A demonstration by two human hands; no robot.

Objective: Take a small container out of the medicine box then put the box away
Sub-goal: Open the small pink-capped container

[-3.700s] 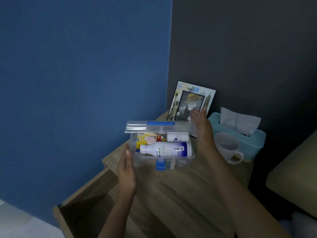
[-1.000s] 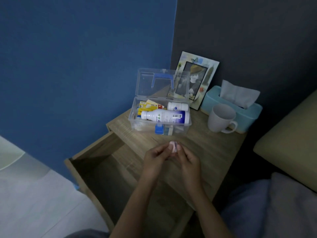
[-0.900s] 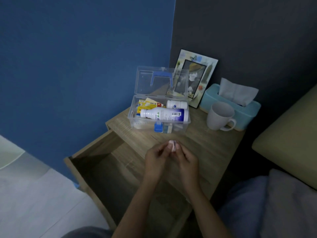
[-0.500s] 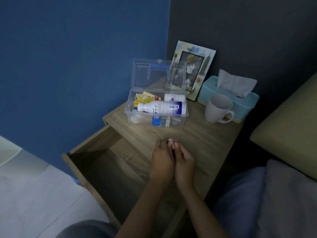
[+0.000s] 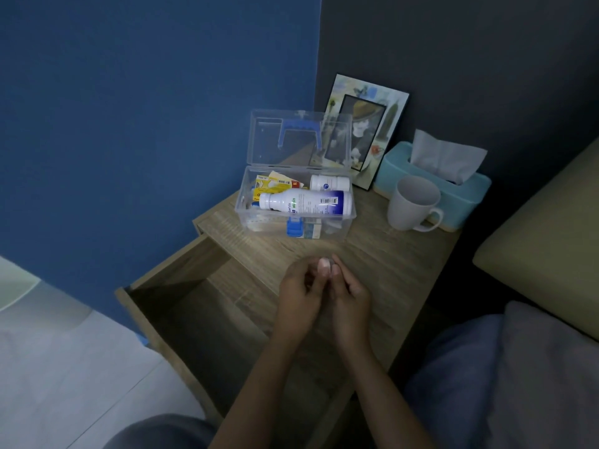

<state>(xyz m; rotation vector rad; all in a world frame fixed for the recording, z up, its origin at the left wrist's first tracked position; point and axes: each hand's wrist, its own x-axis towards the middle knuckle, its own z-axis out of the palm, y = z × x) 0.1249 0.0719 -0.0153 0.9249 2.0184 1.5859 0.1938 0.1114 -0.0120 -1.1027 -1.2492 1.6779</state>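
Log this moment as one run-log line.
stage: container out, box not stowed | left hand + right hand: both pinch small pale round container | clear plastic medicine box: lid open, on wooden nightstand

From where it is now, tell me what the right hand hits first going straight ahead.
Probably the front wall of the medicine box, near its blue latch; the right hand points that way, though depth is uncertain.

I see the medicine box [image 5: 259, 218] open on the surface [image 5: 389, 260], the mug [image 5: 411, 205] to its right, the tissue box [image 5: 473, 196] behind the mug, the drawer [image 5: 181, 306] front-left
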